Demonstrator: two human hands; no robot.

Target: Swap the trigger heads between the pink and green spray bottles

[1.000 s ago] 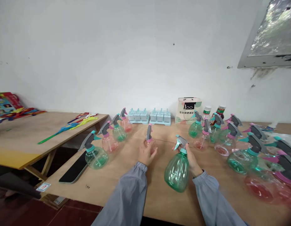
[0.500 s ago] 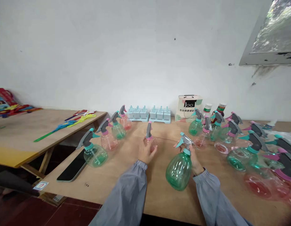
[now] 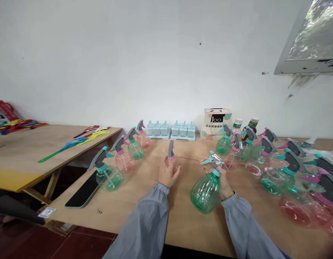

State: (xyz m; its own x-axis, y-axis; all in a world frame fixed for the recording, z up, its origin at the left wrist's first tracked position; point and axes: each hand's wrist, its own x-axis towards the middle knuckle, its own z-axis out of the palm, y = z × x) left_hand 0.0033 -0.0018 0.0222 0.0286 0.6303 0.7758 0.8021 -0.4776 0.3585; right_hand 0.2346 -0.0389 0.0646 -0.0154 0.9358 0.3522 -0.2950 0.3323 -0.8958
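My left hand [image 3: 168,172] is wrapped round a pink spray bottle [image 3: 174,163] that stands upright at the middle of the table; its grey spray head points up above my fingers. In my right hand [image 3: 223,181] is a green spray bottle [image 3: 205,194] with a turquoise collar and trigger. My fingers grip it around the neck and head, and it leans with its base toward the left and toward me. The fingers behind the head are partly hidden.
Pink and green spray bottles [image 3: 109,178] stand in a row on the left beside a phone [image 3: 82,190]. Several more [image 3: 274,178] crowd the right side. Light blue ice-pop moulds [image 3: 183,132], a paper bag [image 3: 215,124] and two capped bottles line the wall. Another table [image 3: 26,151] holds colourful strips.
The green spray bottle in my right hand has tilted a little, its head shifting right and its base rising slightly. My left hand and the pink bottle stay nearly in place.
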